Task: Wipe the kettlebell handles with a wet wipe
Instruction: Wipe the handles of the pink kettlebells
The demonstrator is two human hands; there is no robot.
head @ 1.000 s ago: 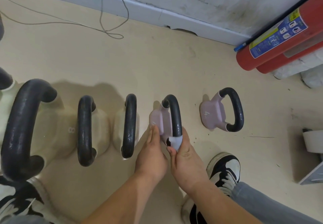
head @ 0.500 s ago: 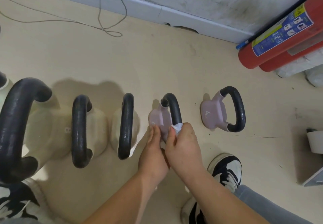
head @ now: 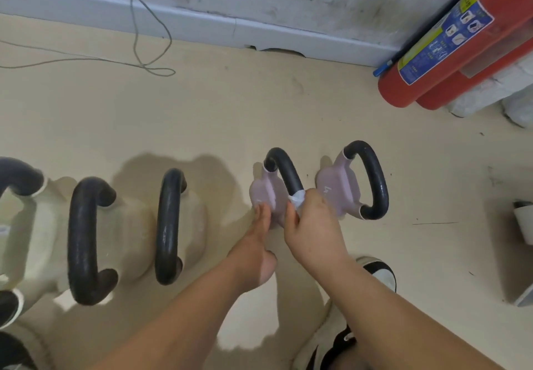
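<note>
A row of kettlebells stands on the beige floor. My right hand (head: 313,226) grips a white wet wipe (head: 297,198) wrapped round the black handle (head: 284,170) of a small pink kettlebell (head: 266,196), at the near half of the handle. The straight fingers of my left hand (head: 256,242) press against that bell's pink body from the near side. A second pink kettlebell (head: 336,187) with a black handle stands just to the right. To the left stand cream kettlebells with black handles (head: 167,225) (head: 83,239), growing larger leftward.
Two red fire extinguishers (head: 444,49) lie against the wall at the upper right. A thin cable (head: 144,58) loops on the floor at the back left. A white object (head: 523,221) sits at the right edge. My shoe (head: 380,271) is near the right forearm.
My right hand has slid the wipe from the handle's near end up along the handle, away from me. My left hand has stayed on the pink body.
</note>
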